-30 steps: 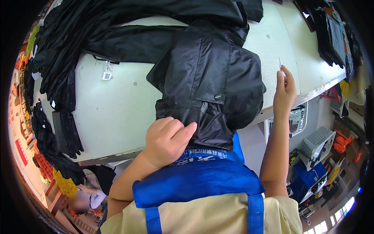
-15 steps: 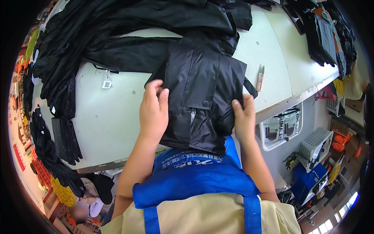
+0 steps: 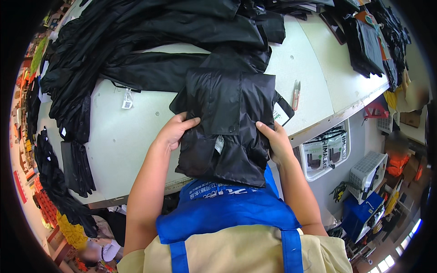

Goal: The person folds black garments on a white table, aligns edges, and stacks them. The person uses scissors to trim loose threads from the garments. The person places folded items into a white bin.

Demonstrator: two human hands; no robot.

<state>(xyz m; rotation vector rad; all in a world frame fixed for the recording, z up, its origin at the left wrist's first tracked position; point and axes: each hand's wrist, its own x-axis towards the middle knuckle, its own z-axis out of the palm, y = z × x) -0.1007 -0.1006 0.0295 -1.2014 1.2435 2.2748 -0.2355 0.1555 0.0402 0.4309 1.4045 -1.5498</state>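
A folded black jacket (image 3: 218, 113) of shiny, rainwear-like fabric lies at the table's front edge, its lower part overhanging toward my blue apron (image 3: 227, 209). Its front placket carries a dark snap button, with a pale patch just under the flap. My left hand (image 3: 175, 129) grips the left side, thumb on top and fingers mostly hidden beneath. On the opposite side my right hand (image 3: 276, 141) holds the edge the same way. Beside the right edge a black-and-white card (image 3: 282, 113) sticks out from under the jacket.
More black garments (image 3: 150, 32) cover the far and left table, one with a white tag (image 3: 127, 99). Thread snips (image 3: 296, 95) lie right of the jacket. Folded black pieces (image 3: 364, 48) are stacked far right. Below the table edge stands a white basket (image 3: 323, 148) of packages.
Both hands have moved from loosely touching the jacket's sides to gripping it, thumbs on top. The jacket has shifted slightly left and nearer, and the card at its right side now shows.
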